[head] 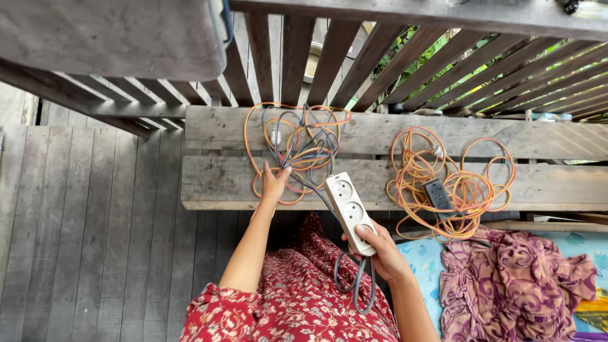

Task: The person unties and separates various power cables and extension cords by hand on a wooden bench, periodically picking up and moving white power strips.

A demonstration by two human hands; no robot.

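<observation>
two hands are at work over a weathered plank counter (209, 183) seen from above. the right hand (379, 252) is closed around the near end of a white power strip (350, 211) with round sockets, thumb lying across its face; the strip is lifted off the wood and tilts up and away toward the counter's front edge. its grey cable (354, 285) loops down below that hand, over the lap of a red floral dress (297, 297).

the left hand (273, 185) reaches forward to the tangle of orange and grey cords (301, 142) lying on the counter, fingers pinched on a grey strand at the tangle's near edge; exactly how tight the grip is cannot be told. grey strands run from that tangle toward the white strip.

well to the right on the same counter lies a second heap, an orange cord coil (456, 177) with a dark power strip (437, 194) resting in its middle, untouched by either hand. below that heap, beside the person, a purple patterned cloth (513, 272) is crumpled on a light blue mat (421, 256). slatted wooden railing (354, 57) stands behind the counter, and grey deck boards (88, 221) spread out to the left.
</observation>
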